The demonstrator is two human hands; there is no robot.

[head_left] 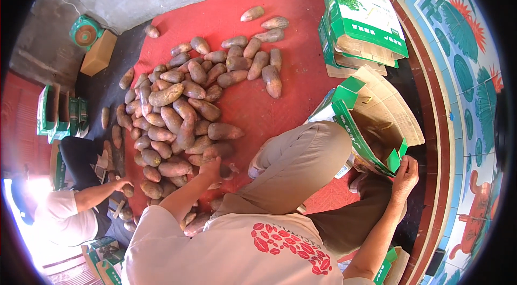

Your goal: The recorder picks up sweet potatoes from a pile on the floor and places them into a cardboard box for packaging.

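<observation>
A heap of brownish-purple sweet potatoes (183, 112) lies on a red mat (291, 58). My left hand (211, 167) reaches down onto the near edge of the heap and closes over one sweet potato (218, 151). My right hand (406, 173) grips the green flap of an open green-and-white cardboard box (377, 118) that leans against my bent knee. The box's brown inside faces up; I cannot see anything in it.
A stack of flat green-and-white boxes (363, 21) lies at the back right. Another person (70, 209) sits at the lower left, a hand on the heap's edge. More boxes (56, 115) stand at left, with a green scale (85, 32) and a tiled wall (463, 80).
</observation>
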